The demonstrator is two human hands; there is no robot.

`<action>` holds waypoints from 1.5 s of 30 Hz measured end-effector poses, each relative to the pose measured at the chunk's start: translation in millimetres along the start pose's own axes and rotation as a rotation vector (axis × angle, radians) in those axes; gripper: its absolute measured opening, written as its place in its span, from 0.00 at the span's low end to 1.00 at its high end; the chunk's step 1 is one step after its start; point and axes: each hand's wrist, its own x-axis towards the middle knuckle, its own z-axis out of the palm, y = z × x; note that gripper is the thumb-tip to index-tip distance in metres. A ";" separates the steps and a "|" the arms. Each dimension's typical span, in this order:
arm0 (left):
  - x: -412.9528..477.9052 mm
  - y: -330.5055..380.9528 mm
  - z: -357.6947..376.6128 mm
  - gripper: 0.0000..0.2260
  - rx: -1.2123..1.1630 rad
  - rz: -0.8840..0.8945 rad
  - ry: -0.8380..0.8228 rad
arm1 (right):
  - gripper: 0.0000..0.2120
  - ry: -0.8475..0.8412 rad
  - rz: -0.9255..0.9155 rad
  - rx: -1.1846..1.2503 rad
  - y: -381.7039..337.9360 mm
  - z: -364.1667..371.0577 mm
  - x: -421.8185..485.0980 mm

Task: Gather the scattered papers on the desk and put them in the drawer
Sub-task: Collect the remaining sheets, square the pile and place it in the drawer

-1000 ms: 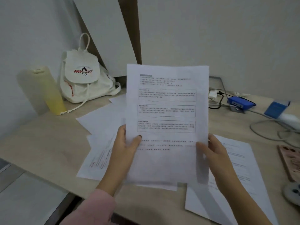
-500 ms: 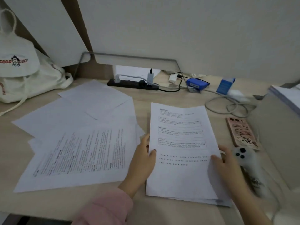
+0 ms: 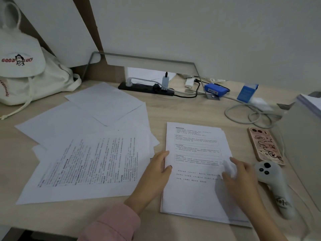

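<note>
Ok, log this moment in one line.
left hand: on stack edge | right hand: over gathered stack | loose papers: still scattered | drawer: not visible

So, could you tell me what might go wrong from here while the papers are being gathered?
1. The small stack is uneven, its lower sheets poking out at the bottom, so some could slip when lifted.
2. The loose sheets overlap at angles; a hasty sweep could crease them.
3. The right hand works close to the white handheld device and may knock it.
</note>
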 end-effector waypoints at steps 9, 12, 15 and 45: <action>-40.9 -49.0 -118.9 0.17 0.408 0.004 0.557 | 0.17 -0.393 -0.550 -0.050 -126.6 56.0 5.1; -66.1 -75.7 -166.1 0.24 0.568 -0.235 0.689 | 0.21 -0.491 -0.601 -0.152 -159.7 94.7 13.3; -87.4 -88.9 -194.1 0.33 0.582 -0.429 0.694 | 0.28 -0.554 -0.616 -0.230 -183.7 126.8 22.5; -87.8 -97.3 -244.7 0.13 -0.412 -0.364 0.891 | 0.09 -0.471 -0.621 0.029 -256.9 187.0 29.2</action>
